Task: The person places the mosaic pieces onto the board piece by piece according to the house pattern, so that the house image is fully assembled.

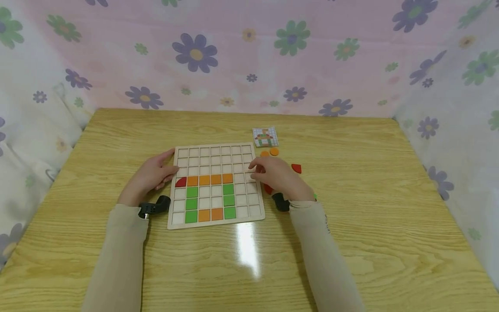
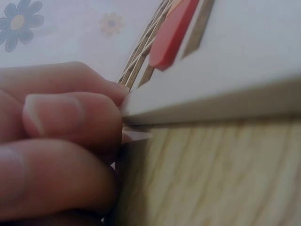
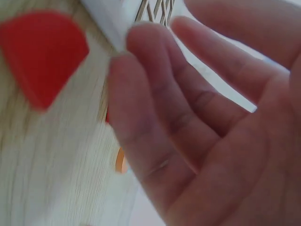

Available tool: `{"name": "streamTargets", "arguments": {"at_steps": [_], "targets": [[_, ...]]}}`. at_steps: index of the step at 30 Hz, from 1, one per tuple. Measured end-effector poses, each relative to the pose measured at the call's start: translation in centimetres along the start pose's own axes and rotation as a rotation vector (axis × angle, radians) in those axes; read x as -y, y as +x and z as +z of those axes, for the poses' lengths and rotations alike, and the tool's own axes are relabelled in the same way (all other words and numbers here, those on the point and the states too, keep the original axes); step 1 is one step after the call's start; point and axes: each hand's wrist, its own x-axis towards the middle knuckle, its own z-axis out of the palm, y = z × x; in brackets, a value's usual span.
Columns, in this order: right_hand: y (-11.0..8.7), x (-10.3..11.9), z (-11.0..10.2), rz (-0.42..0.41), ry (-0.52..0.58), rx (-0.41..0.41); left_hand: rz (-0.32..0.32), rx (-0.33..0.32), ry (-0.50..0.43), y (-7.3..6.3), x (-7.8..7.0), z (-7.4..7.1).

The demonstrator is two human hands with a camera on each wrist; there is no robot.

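A square wooden grid board (image 1: 216,224) lies on the table with coloured tiles in some cells. My left hand (image 1: 150,175) holds its left edge, with curled fingertips (image 2: 70,115) at the rim in the left wrist view. Beside them is a red quarter-round tile (image 1: 181,182) in the board. A row of orange tiles (image 1: 204,180) continues from it, with green tiles (image 1: 192,204) in two columns below. My right hand (image 1: 278,175) hovers over the board's right edge, its fingers loosely bent and nothing between them in the right wrist view.
A small pattern card (image 1: 266,137) lies behind the board. Near it are orange round pieces (image 1: 274,151). A red quarter-round piece (image 1: 296,168) lies right of my right hand, and another red piece (image 1: 268,189) is partly hidden beneath it. A flowered cloth (image 1: 241,65) hangs behind the table.
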Motion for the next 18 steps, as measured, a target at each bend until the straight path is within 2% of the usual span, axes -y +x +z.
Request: {"name": "streamTargets", "arguments": {"at_steps": [4, 8, 11, 18], "targets": [[-0.3, -1.0, -0.5, 0.031, 0.044, 0.026, 0.0, -0.002, -0.001, 0.0, -0.1, 0.0], [-0.6, -1.8, -1.0, 0.077, 0.072, -0.006, -0.003, -0.004, -0.007, 0.0, -0.2, 0.0], [-0.6, -2.4, -1.1, 0.097, 0.061, -0.037, -0.008, -0.007, -0.013, 0.0, -0.3, -0.1], [-0.3, -3.1, -0.8, 0.076, 0.001, -0.06, -0.015, -0.009, -0.016, -0.1, -0.2, 0.0]]}}
